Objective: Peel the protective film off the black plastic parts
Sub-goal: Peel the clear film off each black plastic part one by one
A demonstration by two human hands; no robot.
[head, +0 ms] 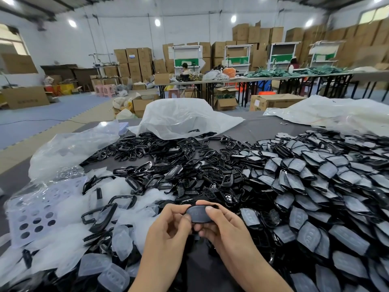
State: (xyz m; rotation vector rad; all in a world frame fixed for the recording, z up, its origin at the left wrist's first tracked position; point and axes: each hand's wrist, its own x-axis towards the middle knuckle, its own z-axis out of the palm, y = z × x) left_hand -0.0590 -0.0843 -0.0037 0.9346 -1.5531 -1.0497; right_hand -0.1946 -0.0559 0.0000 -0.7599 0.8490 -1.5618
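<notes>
One black part (199, 213) is held between both hands above the near edge of the tabletop (263, 126).
The part is pinched at its left end by the left hand (168, 225) and at its right end by the right hand (224, 230). Film-covered parts (315, 186) are heaped toward the right edge, bare black parts (168, 163) mid-table, loose films (69, 220) toward the left edge.
</notes>
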